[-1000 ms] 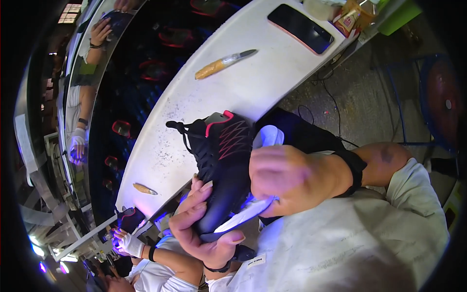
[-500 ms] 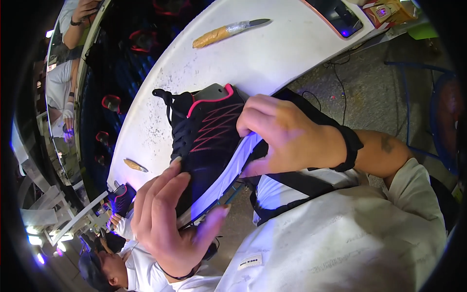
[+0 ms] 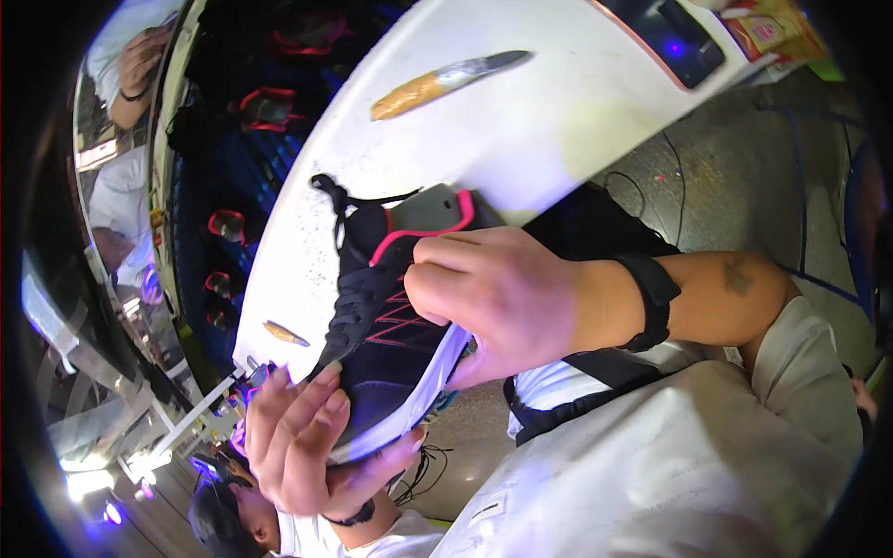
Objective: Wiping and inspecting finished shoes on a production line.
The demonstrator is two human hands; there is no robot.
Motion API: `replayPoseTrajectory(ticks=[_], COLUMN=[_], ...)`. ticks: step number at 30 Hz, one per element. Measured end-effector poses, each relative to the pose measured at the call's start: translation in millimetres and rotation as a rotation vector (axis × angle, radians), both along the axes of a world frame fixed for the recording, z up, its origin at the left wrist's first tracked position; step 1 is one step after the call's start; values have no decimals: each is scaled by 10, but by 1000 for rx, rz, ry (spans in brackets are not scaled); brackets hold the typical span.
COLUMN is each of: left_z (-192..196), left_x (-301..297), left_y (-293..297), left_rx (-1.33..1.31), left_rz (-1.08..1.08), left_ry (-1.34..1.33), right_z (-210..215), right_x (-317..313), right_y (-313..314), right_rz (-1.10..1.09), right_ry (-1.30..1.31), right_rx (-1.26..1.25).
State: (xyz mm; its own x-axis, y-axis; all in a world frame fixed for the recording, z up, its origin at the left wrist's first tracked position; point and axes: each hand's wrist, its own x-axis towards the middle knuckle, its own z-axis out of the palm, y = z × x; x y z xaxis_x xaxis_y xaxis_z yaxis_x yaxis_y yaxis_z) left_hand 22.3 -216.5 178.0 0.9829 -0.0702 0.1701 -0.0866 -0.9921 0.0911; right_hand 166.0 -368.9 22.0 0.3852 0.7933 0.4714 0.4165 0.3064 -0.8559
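Observation:
A black sneaker (image 3: 370, 395) with pink-red zigzag stitching, black laces (image 3: 352, 312) and a white sole edge (image 3: 420, 402) is held between my hands at the table's near edge. A grey last (image 3: 423, 212) shows in its pink-trimmed collar. My left hand (image 3: 307, 456) grips the toe end, fingers along the upper and thumb by the sole. Curled over the near side, my right hand (image 3: 507, 293) has its fingers pressed on the upper and its thumb at the sole edge. The fingers cover part of the stitching.
On the white table (image 3: 558, 121) lie a knife (image 3: 437, 88) with a wrapped tan handle, a smaller tan-handled tool (image 3: 284, 333) and a phone (image 3: 670, 42). Black shoes with pink trim (image 3: 270, 110) stand beyond the table's left edge. A co-worker in a dark cap (image 3: 219, 511) is at lower left.
My right hand has moved left and forward over the shoe's side, covering more of the stitching. My left hand stays at the toe. The whole view has shifted slightly.

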Motion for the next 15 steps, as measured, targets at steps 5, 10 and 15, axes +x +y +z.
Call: replayPoseTrajectory(ticks=[5,10,15], left_z=[-155,-891,-1419], left_x=[-183,-765,-686], left_y=[431,958,624], left_rx=[-400,-903,-1256], left_rz=[456,711,640], left_ry=[214,501,214], right_z=[123,67,-81], right_x=[-160,57,584], right_y=[388,403,-160], right_rz=[-13,125,-170], right_ry=[-158,188,201], right_rx=[-132,-43,-448])
